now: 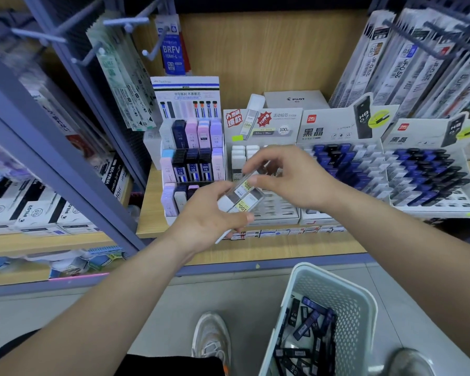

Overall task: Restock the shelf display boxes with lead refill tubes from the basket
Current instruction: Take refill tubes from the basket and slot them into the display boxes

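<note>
Left hand [209, 213] grips 2 tubes [240, 200] above the white box [277, 217] near the shelf [282, 251] front edge, long axes slanting back-right. Right hand [296, 180], nearer the box, pinches the top tube [247, 184], other fingers spread.

a small bunch of clear tubes [242, 195], white-capped with yellow "100" labels, is lying tilted in the left hand [212, 213], and the right hand [291, 180] is pinching its upper end. the bunch is hovering over the middle box [280, 207], whose front slots are sitting empty; a few white-capped tubes [242, 153] are standing in its back left rows. just right of it, a second box [326, 131] and a third box [445, 204] are holding slanted rows of blue and black tubes. the basket [337, 294], white and perforated, is standing on the floor below the shelf, holding a loose heap of dark tubes [307, 337].
</note>
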Motion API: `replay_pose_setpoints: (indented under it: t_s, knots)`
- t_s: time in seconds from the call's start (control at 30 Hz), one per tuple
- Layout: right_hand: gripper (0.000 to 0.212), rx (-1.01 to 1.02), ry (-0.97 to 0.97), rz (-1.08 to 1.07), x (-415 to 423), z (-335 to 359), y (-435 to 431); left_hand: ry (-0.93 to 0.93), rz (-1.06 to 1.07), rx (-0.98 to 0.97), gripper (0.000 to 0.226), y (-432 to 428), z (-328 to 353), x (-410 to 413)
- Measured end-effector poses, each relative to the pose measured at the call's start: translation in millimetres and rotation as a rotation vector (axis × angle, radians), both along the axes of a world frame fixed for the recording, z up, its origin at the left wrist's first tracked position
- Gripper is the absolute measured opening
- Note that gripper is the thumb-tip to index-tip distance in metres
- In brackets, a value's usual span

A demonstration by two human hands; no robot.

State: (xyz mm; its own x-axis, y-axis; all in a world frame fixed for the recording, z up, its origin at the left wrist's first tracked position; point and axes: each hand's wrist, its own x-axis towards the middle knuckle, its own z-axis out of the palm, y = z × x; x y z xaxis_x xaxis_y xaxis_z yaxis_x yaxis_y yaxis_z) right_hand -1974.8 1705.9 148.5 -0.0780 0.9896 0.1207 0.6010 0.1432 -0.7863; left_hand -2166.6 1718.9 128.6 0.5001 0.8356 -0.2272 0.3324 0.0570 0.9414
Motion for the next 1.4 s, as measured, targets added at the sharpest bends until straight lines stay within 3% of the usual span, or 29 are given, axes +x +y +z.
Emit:
replay_pose_setpoints:
  t_s: [0.17, 0.27, 0.37, 0.47, 0.73, 0.8, 0.97, 1.07, 1.2, 1.4]
  knots:
    - [0.007, 0.008, 0.131, -0.154, 24, 0, -18, -0.031, 0.040, -0.025, 0.041, 1, 3, -1]
    - [0.012, -0.036, 0.146, -0.141, 30, -2, -34, -0.048, 0.051, -0.006, 0.031, 1, 4, 0]
    - [0.035, -0.122, 0.137, -0.088, 26, -5, -46, -0.067, 0.060, 0.008, 0.014, -2, 6, 4]
    - [0.064, -0.162, 0.130, -0.034, 19, -10, -51, -0.065, 0.057, 0.032, 0.012, -6, 7, 9]
    - [0.097, -0.286, 0.154, 0.031, 9, -14, -52, -0.045, 0.071, 0.127, 0.015, -9, 4, 14]
    - [0.093, -0.272, 0.130, 0.017, 6, -12, -52, -0.039, 0.057, 0.127, 0.016, -9, 4, 14]
    - [0.056, -0.151, 0.234, -0.147, 19, -5, -45, -0.016, 0.080, 0.111, 0.013, -2, 4, 10]
    - [0.044, -0.030, 0.197, -0.259, 38, 3, -35, 0.027, 0.078, 0.110, 0.022, 1, 1, 5]
    - [0.039, 0.110, -0.045, -0.351, 55, 7, -15, 0.087, 0.037, 0.101, 0.041, 1, 0, 4]
    - [0.031, 0.101, -0.277, -0.362, 62, -2, 8, 0.099, 0.037, 0.073, 0.034, 2, 1, 4]
